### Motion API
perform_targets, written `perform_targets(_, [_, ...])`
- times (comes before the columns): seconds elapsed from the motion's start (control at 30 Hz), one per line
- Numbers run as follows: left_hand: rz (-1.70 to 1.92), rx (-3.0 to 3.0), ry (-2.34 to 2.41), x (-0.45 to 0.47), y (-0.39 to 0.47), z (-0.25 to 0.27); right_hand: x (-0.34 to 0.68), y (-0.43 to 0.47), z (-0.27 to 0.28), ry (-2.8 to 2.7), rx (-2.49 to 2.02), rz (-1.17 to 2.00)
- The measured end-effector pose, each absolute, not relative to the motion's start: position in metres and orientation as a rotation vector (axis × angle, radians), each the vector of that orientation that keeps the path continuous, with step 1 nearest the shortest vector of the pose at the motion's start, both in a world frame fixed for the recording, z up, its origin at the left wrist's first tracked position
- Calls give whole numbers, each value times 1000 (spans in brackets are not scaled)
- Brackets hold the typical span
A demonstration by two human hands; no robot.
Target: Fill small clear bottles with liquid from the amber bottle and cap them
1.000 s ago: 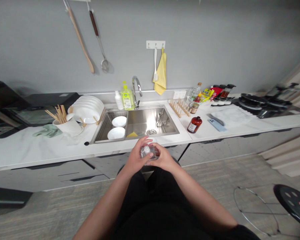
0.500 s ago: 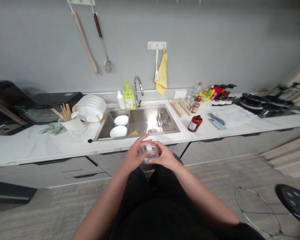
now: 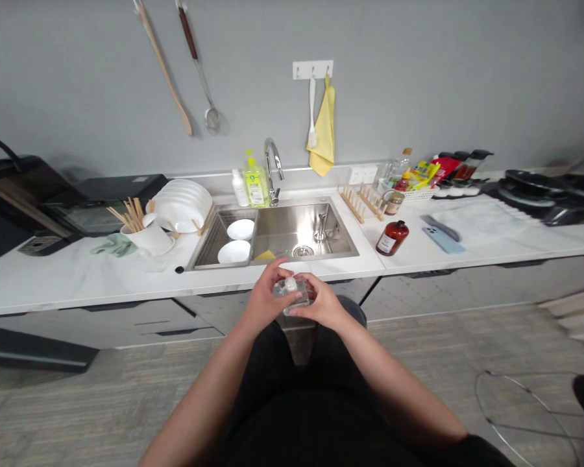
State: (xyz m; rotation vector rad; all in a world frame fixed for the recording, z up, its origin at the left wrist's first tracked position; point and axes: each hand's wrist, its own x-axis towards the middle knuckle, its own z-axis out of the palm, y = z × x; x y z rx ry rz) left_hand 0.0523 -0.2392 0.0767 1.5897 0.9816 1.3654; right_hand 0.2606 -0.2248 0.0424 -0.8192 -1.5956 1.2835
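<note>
Between both hands, in front of my body below the counter's front edge, is a small clear container with a round white knob or cap on top. My left hand is closed on its left side, the thumb lying across its front. From the right, my right hand grips the same container with curved fingers. Parts of the container are hidden by the fingers, so its exact kind does not show. Just beyond the hands is a steel sink with two white bowls in its left basket.
An amber bottle and a blue phone stand or lie right of the sink. White plates and a holder with wooden utensils are on the left. A faucet rises behind the sink. A stool frame stands at lower right.
The camera view has shifted slightly, so the counter's right side appears farther right. Both hands keep hold of the clear container in nearly the same place.
</note>
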Motion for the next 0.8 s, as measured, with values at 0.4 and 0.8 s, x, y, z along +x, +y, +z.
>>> perform_targets(0.4, [1325, 1691, 1319, 69, -233, 81, 268, -215, 34, -1597, -877, 1275])
perform_targets(0.8, [1268, 1716, 1116, 60, -246, 68, 272, -233, 31, -1558, -873, 1275])
